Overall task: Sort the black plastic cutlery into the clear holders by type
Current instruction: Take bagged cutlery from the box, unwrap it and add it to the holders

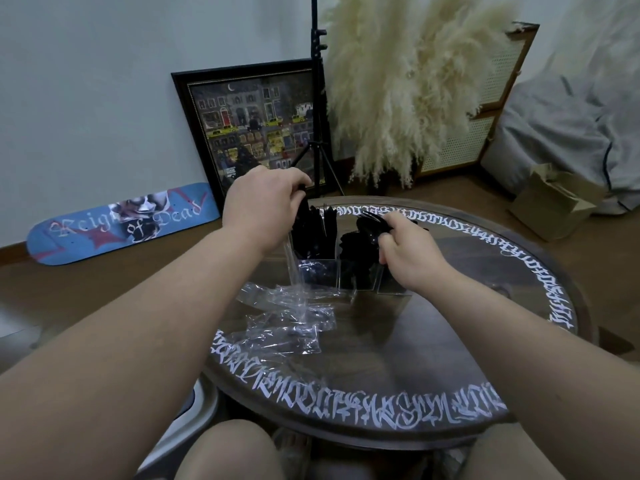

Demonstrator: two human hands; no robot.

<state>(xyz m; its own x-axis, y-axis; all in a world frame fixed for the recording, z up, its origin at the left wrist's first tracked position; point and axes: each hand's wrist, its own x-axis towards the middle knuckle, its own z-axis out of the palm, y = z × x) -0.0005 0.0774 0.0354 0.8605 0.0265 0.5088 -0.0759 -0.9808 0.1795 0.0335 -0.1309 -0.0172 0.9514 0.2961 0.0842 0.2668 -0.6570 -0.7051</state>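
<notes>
**Both hands at the holders**

Left hand (pixel 261 206) raised over left holder (pixel 317 268), fingers curled round black cutlery (pixel 304 216) with a clear wrapper (pixel 294 271) trailing down from the grip. Right hand (pixel 410 252) above right holder (pixel 393 282), fingers closed on a bunch of forks (pixel 372 225), tines pointing up and left. Middle holder (pixel 356 271) packed with dark pieces, type unclear. Left holder filled with upright black pieces, likely knives. Three holders side by side on round table (pixel 398 344) with white script round its rim. Empty wrappers (pixel 287 317) heaped just in front of holders. Behind, on floor: skateboard (pixel 121 225), framed picture (pixel 252 129), tripod (pixel 317 98), pampas grass (pixel 408 84), cardboard box (pixel 554 200)
</notes>
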